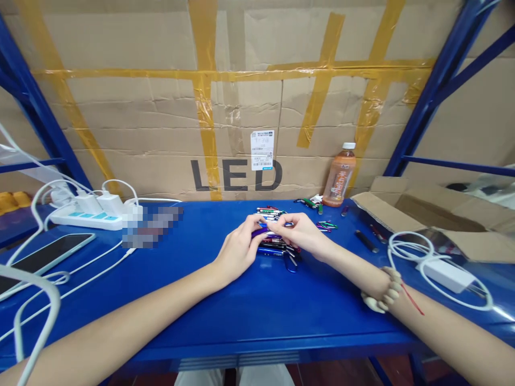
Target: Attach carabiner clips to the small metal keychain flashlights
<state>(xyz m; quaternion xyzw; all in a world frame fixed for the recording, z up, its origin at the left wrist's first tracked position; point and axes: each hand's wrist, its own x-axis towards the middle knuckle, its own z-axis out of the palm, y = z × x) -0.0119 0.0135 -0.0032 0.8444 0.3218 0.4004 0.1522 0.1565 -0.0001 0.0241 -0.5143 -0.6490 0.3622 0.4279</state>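
Over the middle of the blue shelf, my left hand [237, 247] is closed, its thumb and fingers round a small shiny purple-blue tube [259, 231]. My right hand [300, 231] pinches at the tube's right end; what lies between those fingertips is too small to make out. Under and around both hands lies a row of similar slim metallic tubes [270, 251] in blue, black, red and silver. Some have carabiner clips [291, 262] at their right ends. Just beyond my right hand are loose green and purple carabiners [325, 226].
An orange drink bottle [339, 176] stands by the LED carton [161, 134]. To the right are an open cardboard box [426, 225], a dark cylinder [366, 241] and a white charger [448, 274]. A power strip [90, 219], phone [48, 257] and cables occupy the left.
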